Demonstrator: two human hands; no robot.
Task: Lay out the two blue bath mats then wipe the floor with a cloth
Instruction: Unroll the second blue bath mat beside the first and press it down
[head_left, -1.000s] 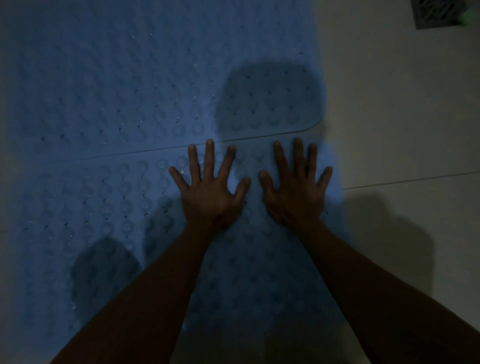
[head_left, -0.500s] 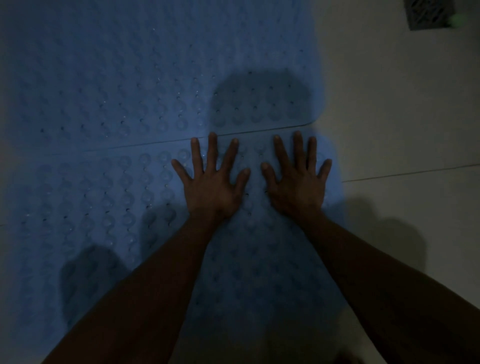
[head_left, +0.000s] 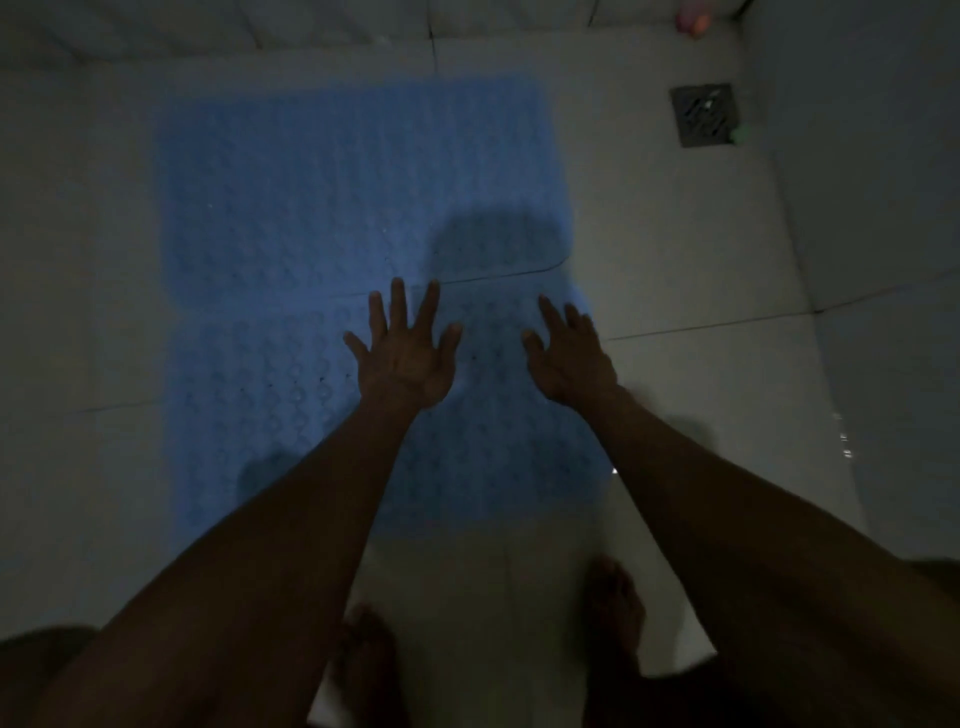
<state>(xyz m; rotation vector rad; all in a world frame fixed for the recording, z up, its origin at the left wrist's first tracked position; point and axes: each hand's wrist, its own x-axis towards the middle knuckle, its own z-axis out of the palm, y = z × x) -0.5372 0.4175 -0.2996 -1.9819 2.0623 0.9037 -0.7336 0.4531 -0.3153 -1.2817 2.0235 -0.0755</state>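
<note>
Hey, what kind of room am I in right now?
Most likely a bathroom or shower area: pale floor tiles, a square floor drain near the wall, and two blue bath mats with a bubbled surface laid end to end.

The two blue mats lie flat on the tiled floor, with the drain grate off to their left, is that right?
Not quite. The head view shows the drain grate to the right of the two blue mats, near the far corner. The mats do lie flat on the tiled floor.
</note>
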